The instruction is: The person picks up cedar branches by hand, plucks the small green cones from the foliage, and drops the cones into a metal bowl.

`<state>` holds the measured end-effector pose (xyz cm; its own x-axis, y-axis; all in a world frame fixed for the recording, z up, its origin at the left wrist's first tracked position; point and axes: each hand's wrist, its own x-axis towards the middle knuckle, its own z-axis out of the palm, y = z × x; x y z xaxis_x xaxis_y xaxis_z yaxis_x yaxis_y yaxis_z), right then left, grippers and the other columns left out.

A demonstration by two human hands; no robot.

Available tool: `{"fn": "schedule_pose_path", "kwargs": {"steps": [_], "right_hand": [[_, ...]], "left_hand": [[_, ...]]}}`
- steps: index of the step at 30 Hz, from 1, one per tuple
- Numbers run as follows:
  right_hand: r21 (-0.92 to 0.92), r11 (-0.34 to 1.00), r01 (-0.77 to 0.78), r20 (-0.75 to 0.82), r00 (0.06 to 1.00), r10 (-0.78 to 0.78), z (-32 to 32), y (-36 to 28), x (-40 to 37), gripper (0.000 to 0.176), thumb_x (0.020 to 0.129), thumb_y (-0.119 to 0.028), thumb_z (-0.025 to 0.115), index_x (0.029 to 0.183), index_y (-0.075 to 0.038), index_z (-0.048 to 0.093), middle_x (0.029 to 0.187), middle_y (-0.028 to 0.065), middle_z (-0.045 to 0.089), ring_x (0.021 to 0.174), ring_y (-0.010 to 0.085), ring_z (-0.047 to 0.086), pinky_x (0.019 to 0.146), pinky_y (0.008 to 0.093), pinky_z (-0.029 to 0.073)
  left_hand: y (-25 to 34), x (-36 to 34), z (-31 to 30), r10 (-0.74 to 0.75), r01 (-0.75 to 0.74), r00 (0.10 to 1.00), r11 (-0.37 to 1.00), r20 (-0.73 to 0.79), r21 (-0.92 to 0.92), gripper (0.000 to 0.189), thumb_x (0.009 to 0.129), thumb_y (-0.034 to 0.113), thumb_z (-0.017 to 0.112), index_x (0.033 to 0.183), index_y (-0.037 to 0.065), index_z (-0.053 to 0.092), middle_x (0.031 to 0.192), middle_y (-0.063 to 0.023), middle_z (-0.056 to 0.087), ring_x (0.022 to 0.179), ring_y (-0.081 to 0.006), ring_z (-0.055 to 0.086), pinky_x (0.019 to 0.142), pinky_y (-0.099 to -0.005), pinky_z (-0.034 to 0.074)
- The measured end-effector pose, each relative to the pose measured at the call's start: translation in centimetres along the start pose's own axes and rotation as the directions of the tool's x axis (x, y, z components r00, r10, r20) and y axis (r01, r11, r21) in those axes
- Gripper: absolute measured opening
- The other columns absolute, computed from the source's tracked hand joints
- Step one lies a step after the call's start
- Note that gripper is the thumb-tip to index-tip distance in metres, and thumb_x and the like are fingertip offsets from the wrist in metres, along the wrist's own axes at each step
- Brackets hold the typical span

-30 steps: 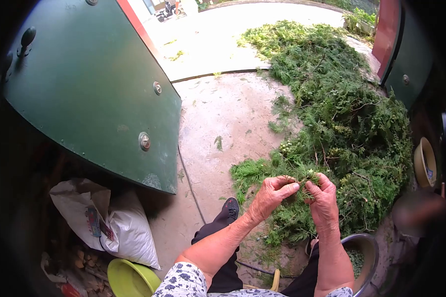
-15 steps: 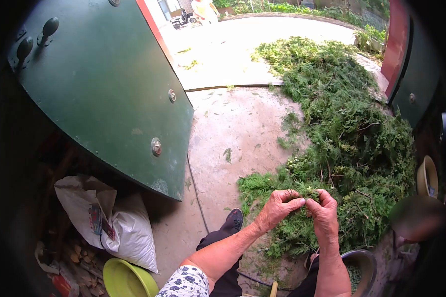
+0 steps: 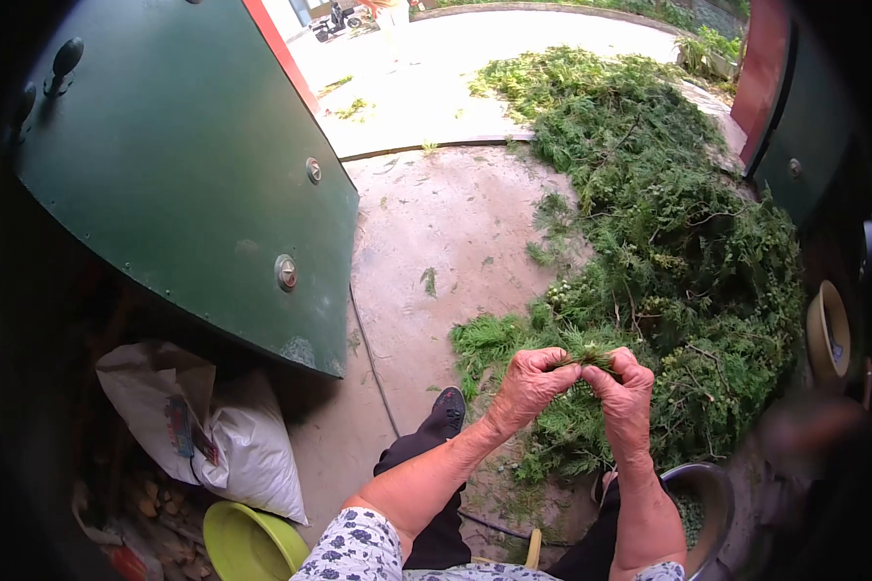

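My left hand [image 3: 533, 389] and my right hand [image 3: 618, 387] meet in front of me, thumbs almost touching. Both are closed in a pinch on a small green conifer sprig [image 3: 591, 356], which shows between and behind the fingers. Just beyond and below the hands spreads a big heap of cut conifer branches [image 3: 669, 242] with feathery green foliage and some brown twigs. Beside my right forearm stands a basin [image 3: 722, 484] holding small pale green bits, perhaps seed cones.
A green metal door [image 3: 194, 184] stands at the left. Below it are a white sack [image 3: 247, 450] and a yellow-green basin [image 3: 247, 542]. A cable [image 3: 373, 363] runs along the concrete floor. At right is a beige bowl [image 3: 828, 329]. A person [image 3: 392, 24] stands outside near a scooter [image 3: 337, 21].
The view has shifted slightly, so the scene sits a little higher and further left. My hands remain together on the sprig, with the fingers slightly repositioned.
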<state>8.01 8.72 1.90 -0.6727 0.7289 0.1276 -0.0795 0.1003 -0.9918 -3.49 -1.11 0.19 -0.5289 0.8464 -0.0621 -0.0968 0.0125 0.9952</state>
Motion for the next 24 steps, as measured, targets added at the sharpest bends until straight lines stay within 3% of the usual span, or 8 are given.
{"fn": "schedule_pose_path", "kwargs": {"steps": [1,8,10,11,12,14,18,24], "right_hand": [[-0.026,0.999,0.030,-0.017,0.999,-0.030,0.0,0.4,0.0,0.013,0.071,-0.002,0.069,0.081,0.002,0.064,0.071,0.0000,0.051,0.068,0.0091,0.045,0.062,0.0234,0.037],[-0.321,0.931,0.172,-0.122,0.968,-0.221,0.0,0.8,-0.4,0.014,0.072,-0.004,0.069,0.082,0.002,0.061,0.074,0.0028,0.053,0.068,0.0106,0.049,0.059,0.0258,0.040],[-0.058,0.997,-0.046,-0.120,0.992,0.039,-0.3,1.1,0.0,0.017,0.073,-0.004,0.069,0.087,0.002,0.060,0.074,0.0024,0.053,0.069,0.0108,0.051,0.059,0.0247,0.042],[0.295,0.929,-0.221,-0.010,0.972,0.235,-0.6,0.8,0.2,0.021,0.075,-0.006,0.067,0.093,0.001,0.057,0.077,0.0027,0.055,0.069,0.0120,0.053,0.060,0.0236,0.043],[0.293,0.930,-0.221,-0.016,0.972,0.236,-0.9,0.8,0.5,0.021,0.075,-0.006,0.067,0.093,0.001,0.057,0.077,0.0027,0.055,0.069,0.0120,0.053,0.060,0.0236,0.043],[0.636,0.701,-0.322,0.125,0.940,0.318,-1.4,1.0,0.9,0.021,0.079,-0.009,0.064,0.095,0.000,0.055,0.080,0.0033,0.056,0.068,0.0125,0.054,0.058,0.0228,0.044],[0.662,0.633,-0.401,0.173,0.904,0.391,-1.8,1.2,0.9,0.015,0.085,-0.014,0.060,0.095,-0.003,0.057,0.080,0.0010,0.056,0.064,0.0094,0.053,0.053,0.0210,0.042],[0.359,0.846,-0.395,0.191,0.918,0.347,-0.9,0.3,0.2,0.019,0.081,-0.014,0.066,0.094,-0.001,0.063,0.074,-0.0043,0.054,0.062,0.0039,0.048,0.052,0.0179,0.038]], "left_hand": [[0.3,-0.2,0.1,0.049,-0.046,0.998,0.996,-0.032,0.079,0.011,0.081,0.012,0.062,0.078,0.002,0.064,0.062,0.0064,0.052,0.058,-0.0016,0.044,0.051,-0.0185,0.036],[0.4,-0.4,0.4,0.016,-0.013,0.987,1.000,-0.160,0.018,0.006,0.079,0.005,0.063,0.075,0.001,0.063,0.064,0.0051,0.054,0.058,-0.0013,0.044,0.051,-0.0186,0.036],[0.3,-0.3,0.6,0.039,-0.056,0.978,0.996,-0.205,-0.076,0.005,0.079,0.005,0.063,0.075,0.002,0.062,0.064,0.0034,0.055,0.056,-0.0022,0.045,0.049,-0.0181,0.036],[0.6,-0.3,0.6,0.039,-0.056,0.979,0.995,-0.201,-0.078,0.005,0.079,0.005,0.063,0.075,0.002,0.062,0.064,0.0034,0.055,0.056,-0.0022,0.045,0.049,-0.0181,0.036],[1.2,-0.5,0.7,0.007,-0.027,0.980,0.995,-0.198,-0.099,0.007,0.079,0.007,0.063,0.075,0.001,0.062,0.063,0.0033,0.055,0.055,-0.0024,0.046,0.049,-0.0185,0.037],[1.5,-0.5,0.8,-0.027,0.003,0.982,0.992,-0.187,-0.124,0.009,0.079,0.009,0.063,0.075,0.000,0.061,0.062,0.0032,0.055,0.055,-0.0027,0.047,0.050,-0.0189,0.038],[0.9,-0.4,0.7,-0.014,-0.004,0.991,0.992,-0.134,-0.129,0.007,0.079,0.008,0.064,0.075,0.003,0.060,0.061,0.0035,0.053,0.052,-0.0032,0.045,0.047,-0.0178,0.036],[1.1,-0.6,0.5,-0.022,0.024,0.999,0.999,-0.028,0.048,0.015,0.081,0.014,0.065,0.075,0.001,0.060,0.060,0.0040,0.051,0.054,-0.0024,0.044,0.047,-0.0196,0.037]]}}
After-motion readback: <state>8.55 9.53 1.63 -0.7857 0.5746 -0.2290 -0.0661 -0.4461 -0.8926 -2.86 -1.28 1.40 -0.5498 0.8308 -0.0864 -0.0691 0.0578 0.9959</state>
